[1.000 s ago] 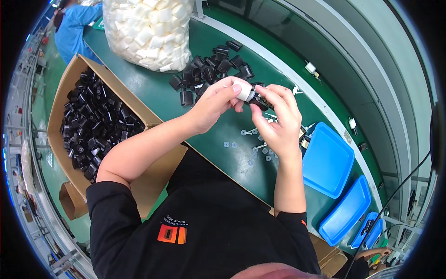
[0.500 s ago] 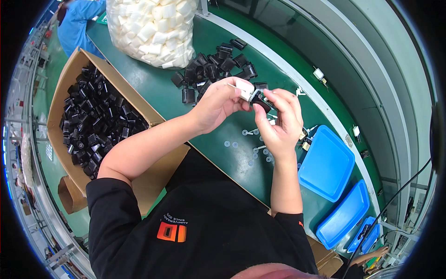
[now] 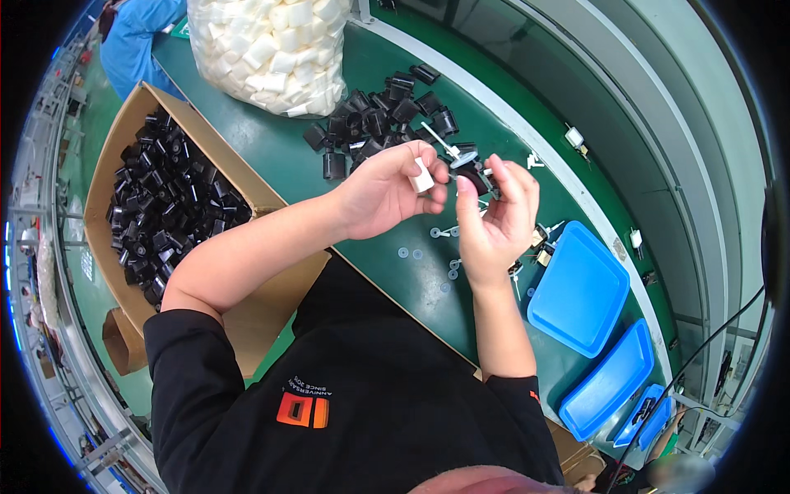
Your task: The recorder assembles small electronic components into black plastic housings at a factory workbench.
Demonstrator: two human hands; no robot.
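Observation:
My left hand (image 3: 380, 194) pinches a small white block-like plastic piece (image 3: 423, 175) between thumb and fingers. Close beside it, the fingertips of my right hand (image 3: 497, 229) grip a small black part (image 3: 472, 178). From that part a pale disc with a thin white rod (image 3: 440, 138) sticks up toward the far left. The two held pieces are apart. Behind my hands lies a loose pile of black plastic housings (image 3: 380, 114). Small translucent washers (image 3: 403, 253) and some thin white pins (image 3: 444, 233) are scattered on the table below my hands.
A cardboard box (image 3: 234, 169) full of black housings stands at the left. A clear bag of white pieces (image 3: 271, 58) sits at the far side of the green table (image 3: 247, 140). Blue trays (image 3: 579, 288) line the right. A person in blue (image 3: 136, 45) is at the far left.
The white piece in my left hand has come away from the right hand's black part, baring the disc and rod. My left hand has shifted slightly left.

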